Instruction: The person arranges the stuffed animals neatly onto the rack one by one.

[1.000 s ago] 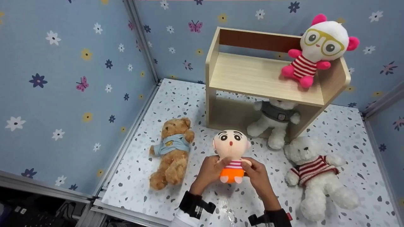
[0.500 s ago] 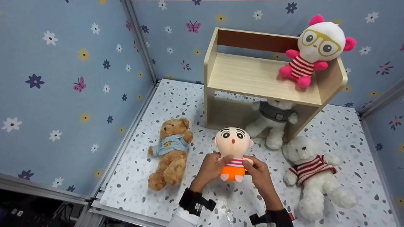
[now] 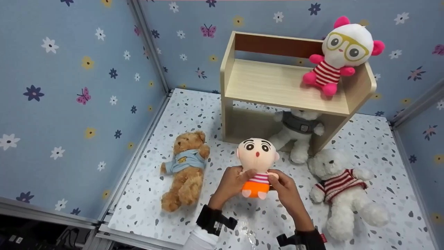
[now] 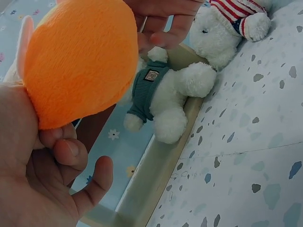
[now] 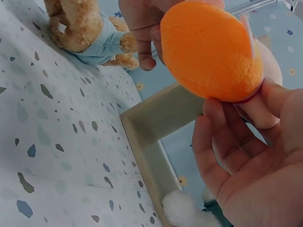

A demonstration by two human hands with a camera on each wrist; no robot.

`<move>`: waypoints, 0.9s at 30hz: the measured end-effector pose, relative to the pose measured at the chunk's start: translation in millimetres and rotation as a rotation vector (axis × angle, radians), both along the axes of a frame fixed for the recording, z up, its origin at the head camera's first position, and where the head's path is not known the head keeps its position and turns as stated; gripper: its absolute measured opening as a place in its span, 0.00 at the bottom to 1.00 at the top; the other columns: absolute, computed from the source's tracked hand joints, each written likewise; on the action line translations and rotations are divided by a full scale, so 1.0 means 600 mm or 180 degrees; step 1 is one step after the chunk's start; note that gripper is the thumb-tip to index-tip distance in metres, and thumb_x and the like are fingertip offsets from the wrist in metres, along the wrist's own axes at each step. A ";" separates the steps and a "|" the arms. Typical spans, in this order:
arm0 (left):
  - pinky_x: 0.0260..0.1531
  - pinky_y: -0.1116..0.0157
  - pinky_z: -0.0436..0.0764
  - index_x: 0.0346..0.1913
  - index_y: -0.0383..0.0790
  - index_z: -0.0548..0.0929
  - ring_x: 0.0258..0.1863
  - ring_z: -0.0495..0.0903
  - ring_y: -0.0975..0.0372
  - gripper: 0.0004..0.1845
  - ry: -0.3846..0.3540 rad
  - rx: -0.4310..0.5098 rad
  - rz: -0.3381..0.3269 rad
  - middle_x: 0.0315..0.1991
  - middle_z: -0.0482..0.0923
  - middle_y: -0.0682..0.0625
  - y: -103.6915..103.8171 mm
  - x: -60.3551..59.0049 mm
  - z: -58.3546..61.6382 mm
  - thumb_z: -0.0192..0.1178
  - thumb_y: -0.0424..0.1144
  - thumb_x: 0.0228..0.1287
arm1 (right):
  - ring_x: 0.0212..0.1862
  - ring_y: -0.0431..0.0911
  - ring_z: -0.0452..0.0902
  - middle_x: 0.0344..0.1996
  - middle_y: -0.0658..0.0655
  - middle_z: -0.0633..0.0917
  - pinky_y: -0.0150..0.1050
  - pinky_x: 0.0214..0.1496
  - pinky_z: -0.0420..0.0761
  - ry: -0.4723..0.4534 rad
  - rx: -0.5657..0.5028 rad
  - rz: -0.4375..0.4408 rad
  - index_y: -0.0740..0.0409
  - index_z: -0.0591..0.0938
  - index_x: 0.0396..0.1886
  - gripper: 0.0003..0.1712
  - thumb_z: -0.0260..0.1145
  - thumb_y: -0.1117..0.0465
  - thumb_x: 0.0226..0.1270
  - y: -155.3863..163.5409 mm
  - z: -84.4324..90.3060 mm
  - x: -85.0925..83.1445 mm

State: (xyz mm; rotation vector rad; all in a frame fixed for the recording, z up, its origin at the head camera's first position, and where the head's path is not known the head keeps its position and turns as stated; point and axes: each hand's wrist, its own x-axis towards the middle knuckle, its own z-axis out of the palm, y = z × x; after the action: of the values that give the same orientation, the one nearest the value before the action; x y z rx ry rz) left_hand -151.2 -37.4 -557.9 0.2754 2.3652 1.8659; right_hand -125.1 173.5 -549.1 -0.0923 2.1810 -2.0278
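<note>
A plush doll (image 3: 257, 156) with a round bald head, thick brows, a pink-striped top and orange shorts is held upright over the table, face toward the head camera. My left hand (image 3: 231, 184) grips its body from the left, thumb across the striped top. From the other side my right hand (image 3: 285, 185) pinches the doll at its arm and side. Both wrist views show the doll's orange bottom (image 4: 83, 61) from below, with the fingers of the right hand (image 5: 227, 142) curled at its side.
A wooden shelf (image 3: 284, 83) stands behind, with a pink-and-white plush (image 3: 327, 74) on top and a grey-shirted white bear (image 3: 300, 125) below. A brown teddy bear (image 3: 187, 170) lies left; a white bear in a striped sweater (image 3: 343, 187) lies right on the speckled table (image 3: 145, 208).
The doll has risen slightly and shifted a little right in the head view, with both hands keeping hold. The surroundings drift left as the head camera turns.
</note>
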 end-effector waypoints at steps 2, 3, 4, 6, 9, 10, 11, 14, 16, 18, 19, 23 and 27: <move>0.18 0.71 0.71 0.27 0.39 0.87 0.17 0.75 0.68 0.39 -0.0021 0.0015 -0.0010 0.19 0.81 0.54 0.001 0.000 0.001 0.57 0.76 0.58 | 0.42 0.46 0.86 0.44 0.56 0.86 0.42 0.47 0.88 0.0039 0.0014 0.0054 0.66 0.80 0.59 0.17 0.58 0.60 0.80 0.003 0.001 0.001; 0.18 0.71 0.72 0.28 0.40 0.87 0.17 0.75 0.67 0.39 -0.0029 0.0016 -0.0013 0.19 0.81 0.53 0.001 0.000 0.001 0.56 0.77 0.58 | 0.42 0.46 0.86 0.44 0.56 0.85 0.42 0.47 0.88 0.0050 0.0006 0.0072 0.66 0.80 0.60 0.17 0.58 0.60 0.80 0.004 0.002 0.001; 0.17 0.71 0.72 0.28 0.40 0.87 0.17 0.75 0.67 0.39 -0.0039 0.0022 -0.0016 0.19 0.82 0.53 0.002 0.000 0.001 0.56 0.77 0.58 | 0.41 0.46 0.86 0.44 0.56 0.85 0.42 0.46 0.87 0.0058 -0.0004 0.0084 0.66 0.80 0.60 0.18 0.58 0.60 0.80 0.005 0.002 0.002; 0.18 0.71 0.72 0.29 0.40 0.88 0.17 0.76 0.67 0.39 -0.0057 0.0034 -0.0019 0.19 0.82 0.53 0.002 0.000 0.001 0.57 0.77 0.58 | 0.41 0.46 0.86 0.44 0.55 0.85 0.42 0.46 0.87 0.0064 -0.0027 0.0099 0.67 0.80 0.60 0.18 0.58 0.60 0.80 0.006 0.004 0.003; 0.18 0.71 0.71 0.28 0.40 0.88 0.17 0.76 0.67 0.38 -0.0048 0.0032 -0.0013 0.19 0.82 0.53 0.003 0.000 0.001 0.57 0.76 0.59 | 0.41 0.46 0.86 0.44 0.55 0.86 0.42 0.46 0.88 0.0074 -0.0041 0.0096 0.67 0.79 0.60 0.18 0.58 0.61 0.80 0.008 0.005 0.003; 0.18 0.71 0.71 0.28 0.40 0.88 0.17 0.75 0.67 0.37 -0.0039 0.0040 -0.0010 0.19 0.82 0.53 0.003 0.000 0.002 0.58 0.75 0.59 | 0.41 0.46 0.86 0.43 0.55 0.86 0.42 0.46 0.88 0.0080 -0.0037 0.0091 0.67 0.80 0.60 0.17 0.58 0.61 0.80 0.009 0.006 0.003; 0.18 0.71 0.71 0.28 0.40 0.88 0.17 0.75 0.67 0.37 -0.0030 0.0044 -0.0009 0.19 0.81 0.54 0.003 -0.001 0.003 0.58 0.75 0.60 | 0.41 0.46 0.86 0.43 0.55 0.86 0.42 0.46 0.88 0.0096 -0.0026 0.0090 0.67 0.80 0.60 0.17 0.58 0.61 0.80 0.009 0.007 0.003; 0.18 0.71 0.71 0.29 0.40 0.88 0.18 0.75 0.67 0.36 -0.0012 0.0067 -0.0017 0.19 0.81 0.54 0.003 -0.001 0.005 0.59 0.73 0.61 | 0.39 0.47 0.86 0.42 0.54 0.86 0.43 0.46 0.88 0.0101 -0.0023 0.0053 0.65 0.81 0.59 0.16 0.58 0.62 0.79 0.012 0.008 0.002; 0.18 0.71 0.71 0.29 0.39 0.88 0.18 0.75 0.67 0.35 -0.0030 0.0100 -0.0027 0.19 0.81 0.54 0.003 -0.002 0.008 0.59 0.73 0.61 | 0.39 0.49 0.85 0.41 0.54 0.86 0.42 0.46 0.87 0.0126 -0.0009 0.0031 0.63 0.82 0.58 0.15 0.59 0.62 0.79 0.015 0.010 0.001; 0.18 0.71 0.72 0.31 0.40 0.89 0.18 0.76 0.67 0.35 -0.0044 0.0121 -0.0032 0.20 0.82 0.53 0.001 -0.004 0.010 0.60 0.73 0.61 | 0.38 0.52 0.84 0.40 0.55 0.87 0.42 0.46 0.87 0.0154 0.0018 0.0008 0.62 0.82 0.58 0.15 0.59 0.62 0.79 0.018 0.014 0.000; 0.17 0.70 0.73 0.31 0.40 0.89 0.18 0.76 0.67 0.35 -0.0047 0.0133 -0.0039 0.20 0.83 0.53 0.001 -0.005 0.011 0.60 0.73 0.61 | 0.39 0.53 0.84 0.41 0.56 0.87 0.42 0.46 0.87 0.0170 0.0041 -0.0002 0.62 0.83 0.58 0.15 0.59 0.61 0.79 0.020 0.016 0.000; 0.17 0.71 0.72 0.32 0.40 0.89 0.17 0.76 0.67 0.34 0.0067 0.0126 -0.0019 0.21 0.83 0.52 -0.005 -0.012 0.017 0.59 0.72 0.62 | 0.38 0.51 0.83 0.41 0.59 0.87 0.38 0.46 0.86 0.0259 0.0169 -0.0082 0.62 0.83 0.57 0.15 0.58 0.61 0.79 0.032 0.031 -0.004; 0.17 0.71 0.71 0.31 0.41 0.89 0.17 0.75 0.68 0.33 0.0123 0.0158 0.0018 0.20 0.83 0.52 -0.011 -0.015 0.024 0.60 0.70 0.63 | 0.38 0.46 0.83 0.40 0.62 0.86 0.34 0.46 0.85 0.0372 0.0213 -0.0229 0.64 0.83 0.55 0.14 0.57 0.63 0.80 0.057 0.050 -0.013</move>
State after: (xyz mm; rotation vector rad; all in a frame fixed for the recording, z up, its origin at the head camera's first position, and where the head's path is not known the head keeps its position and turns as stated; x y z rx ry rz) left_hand -160.4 -43.9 -543.5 0.3129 2.3492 1.9411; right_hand -132.9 207.8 -519.0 -0.1291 2.3528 -2.0328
